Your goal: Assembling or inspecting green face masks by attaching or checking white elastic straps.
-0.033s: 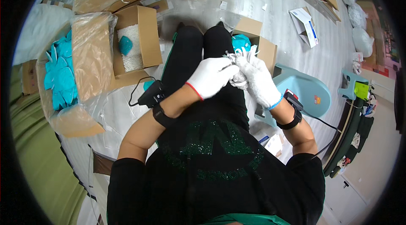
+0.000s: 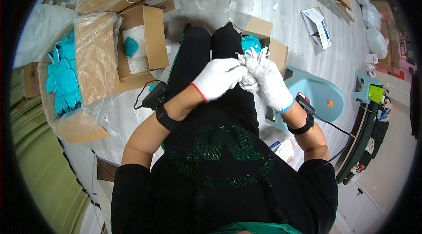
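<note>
I sit with my black-trousered legs stretched out, and both hands work together above my lap. My left hand (image 2: pixel 217 78), in a white knit glove with a red cuff, pinches a small bundle of white pieces (image 2: pixel 251 58) with thin loops sticking up. My right hand (image 2: pixel 270 85), in a white glove with a blue cuff, is wrapped around the same bundle from the right. A small open cardboard box (image 2: pixel 274 47) holding a teal piece (image 2: pixel 251 42) stands just beyond my hands by my right knee. Black bands with small devices sit on both wrists.
An open cardboard box (image 2: pixel 151 27) with white filling and one teal piece stands at my left. Beside it a plastic-lined box (image 2: pixel 88 64) holds several teal pieces (image 2: pixel 61 80). A light blue stool (image 2: pixel 314 95) is at my right. More boxes and bags lie on the pale floor beyond.
</note>
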A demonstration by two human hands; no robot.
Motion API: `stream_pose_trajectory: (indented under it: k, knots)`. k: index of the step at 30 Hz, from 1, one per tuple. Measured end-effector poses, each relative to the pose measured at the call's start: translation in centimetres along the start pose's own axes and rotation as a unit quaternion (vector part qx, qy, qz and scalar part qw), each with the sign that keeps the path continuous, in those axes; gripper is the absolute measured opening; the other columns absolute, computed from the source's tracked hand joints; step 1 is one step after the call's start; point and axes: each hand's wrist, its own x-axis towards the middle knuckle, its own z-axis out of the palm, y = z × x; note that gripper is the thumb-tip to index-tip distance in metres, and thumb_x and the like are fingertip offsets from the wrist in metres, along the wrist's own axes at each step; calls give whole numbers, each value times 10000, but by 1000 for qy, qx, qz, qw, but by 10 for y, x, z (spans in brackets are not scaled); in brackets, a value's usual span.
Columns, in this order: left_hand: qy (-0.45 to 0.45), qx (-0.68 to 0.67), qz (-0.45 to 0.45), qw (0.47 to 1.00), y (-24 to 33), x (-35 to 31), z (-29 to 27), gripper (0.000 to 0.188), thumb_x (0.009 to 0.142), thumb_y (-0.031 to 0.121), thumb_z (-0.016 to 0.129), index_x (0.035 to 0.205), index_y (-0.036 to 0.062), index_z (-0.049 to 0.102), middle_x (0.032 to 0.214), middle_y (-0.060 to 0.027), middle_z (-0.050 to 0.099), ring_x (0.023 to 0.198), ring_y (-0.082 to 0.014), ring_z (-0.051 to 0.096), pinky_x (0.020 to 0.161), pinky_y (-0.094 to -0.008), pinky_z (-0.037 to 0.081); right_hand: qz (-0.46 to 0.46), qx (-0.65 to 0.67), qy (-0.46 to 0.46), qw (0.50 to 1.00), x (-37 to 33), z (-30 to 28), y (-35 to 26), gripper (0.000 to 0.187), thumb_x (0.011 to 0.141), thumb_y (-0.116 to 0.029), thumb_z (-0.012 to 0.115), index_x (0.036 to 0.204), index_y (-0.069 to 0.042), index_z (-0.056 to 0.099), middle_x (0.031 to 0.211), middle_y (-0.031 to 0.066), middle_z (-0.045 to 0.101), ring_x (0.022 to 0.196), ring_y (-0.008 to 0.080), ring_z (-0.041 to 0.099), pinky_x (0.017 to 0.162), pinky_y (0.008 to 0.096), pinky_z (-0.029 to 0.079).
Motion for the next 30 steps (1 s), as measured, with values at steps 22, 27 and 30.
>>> stream_pose_trajectory:
  k: [22, 27, 30]
  knots:
    - [44, -306, -59, 949, -2, -40, -105, 203, 924, 206, 430, 778, 87, 507, 636, 21, 453, 433, -18, 277, 408, -181, 217, -111, 302, 164, 933, -55, -62, -57, 226, 856, -254, 537, 693, -107, 482, 521, -22, 388, 429, 52, 363, 376, 185, 288]
    - [-4, -294, -37, 955, -16, -21, -67, 207, 949, 183, 465, 1018, 8, 550, 719, 25, 463, 478, -9, 307, 432, -170, 242, -111, 429, 70, 894, -38, -69, -47, 96, 862, -180, 546, 795, -112, 555, 618, -20, 492, 461, 75, 393, 367, 219, 335]
    - [-60, -209, -18, 976, -7, -11, -39, 185, 954, 175, 501, 986, 6, 569, 668, 40, 463, 514, -33, 382, 462, -187, 313, -72, 467, -12, 882, -37, -73, -44, 96, 862, -187, 549, 813, -105, 553, 607, -15, 480, 450, 74, 379, 364, 211, 338]
